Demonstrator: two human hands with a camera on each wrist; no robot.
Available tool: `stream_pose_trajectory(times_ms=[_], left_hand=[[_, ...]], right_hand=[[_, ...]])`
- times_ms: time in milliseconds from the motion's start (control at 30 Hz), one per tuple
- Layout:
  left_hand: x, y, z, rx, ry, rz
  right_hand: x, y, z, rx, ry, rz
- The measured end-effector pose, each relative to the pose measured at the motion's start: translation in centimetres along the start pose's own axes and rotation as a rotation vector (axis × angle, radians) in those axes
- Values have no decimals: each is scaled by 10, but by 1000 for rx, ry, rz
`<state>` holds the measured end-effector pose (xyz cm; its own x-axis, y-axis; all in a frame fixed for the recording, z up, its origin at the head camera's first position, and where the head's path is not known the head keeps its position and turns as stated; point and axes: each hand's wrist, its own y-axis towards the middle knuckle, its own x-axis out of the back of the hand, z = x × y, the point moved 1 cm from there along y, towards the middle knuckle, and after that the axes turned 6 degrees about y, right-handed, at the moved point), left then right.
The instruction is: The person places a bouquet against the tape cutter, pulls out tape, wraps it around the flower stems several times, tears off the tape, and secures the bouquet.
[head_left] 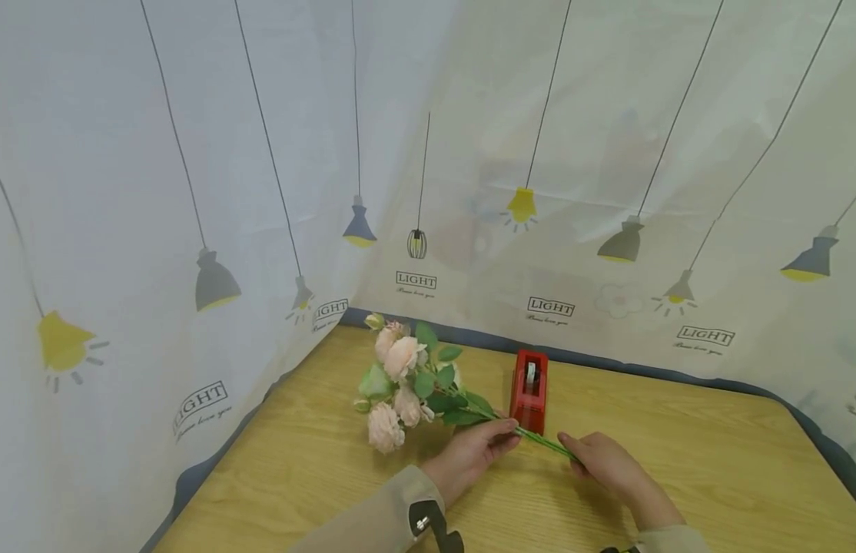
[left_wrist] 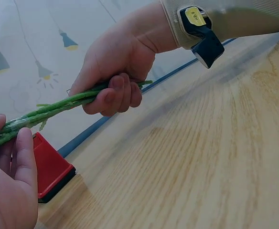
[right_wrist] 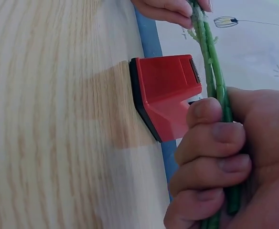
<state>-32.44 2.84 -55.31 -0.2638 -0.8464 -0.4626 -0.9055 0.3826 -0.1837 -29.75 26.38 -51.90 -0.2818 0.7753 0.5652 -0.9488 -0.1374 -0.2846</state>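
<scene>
A bunch of pale pink artificial flowers [head_left: 403,361] with green leaves lies to the left in the head view, its stems running right across both hands. My left hand [head_left: 472,455] pinches the stems just below the leaves. Farther down, near the stem ends, my right hand [head_left: 610,466] grips them with curled fingers, as the right wrist view shows. Clear, shiny tape seems wrapped around the green stems [left_wrist: 48,110] beside the left thumb. Just behind the stems stands a red tape dispenser [head_left: 530,392] with a roll in it.
The wooden table [head_left: 684,445] carries everything and ends at a dark blue edge band [head_left: 594,359]. White curtains [head_left: 497,138] printed with hanging lamps rise close behind it and on the left.
</scene>
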Motion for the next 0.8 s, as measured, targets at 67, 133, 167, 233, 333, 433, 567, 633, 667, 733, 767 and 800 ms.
stream_pose_trajectory(times_ms=[67,133,167,233,333,433,567,633,667,733,767,800], left_hand=[[0,0,-1,-7,-3,2],[0,1,-1,-13,-3,15],[0,1,-1,-16,-5,20],[0,3,0,-21,-7,32],[-2,2,-1,-27,-21,30],[-4,-1,-4,-31,-39,22],[-4,-1,-4,-35,-62,27],[-4,-1,-4,-39,-71,24],[-4,-1,-4,-41,-74,21],[-4,-1,-4,-48,-83,17],[-4,-1,-4,-53,-83,14],[-3,-1,-4,-58,-77,11]], right_hand=[[2,1,0,14,-15,-24],[4,0,2,36,-46,-49],[6,-1,3,48,-69,-62],[8,-2,5,67,-108,-90],[10,-3,8,86,-150,-118],[12,-2,7,126,-178,-144],[18,-2,4,206,-209,-175],[19,-3,1,237,-218,-188],[20,-3,1,247,-220,-194],[20,-3,-1,263,-213,-203],[20,-4,-1,270,-208,-206],[20,-4,-1,280,-206,-209]])
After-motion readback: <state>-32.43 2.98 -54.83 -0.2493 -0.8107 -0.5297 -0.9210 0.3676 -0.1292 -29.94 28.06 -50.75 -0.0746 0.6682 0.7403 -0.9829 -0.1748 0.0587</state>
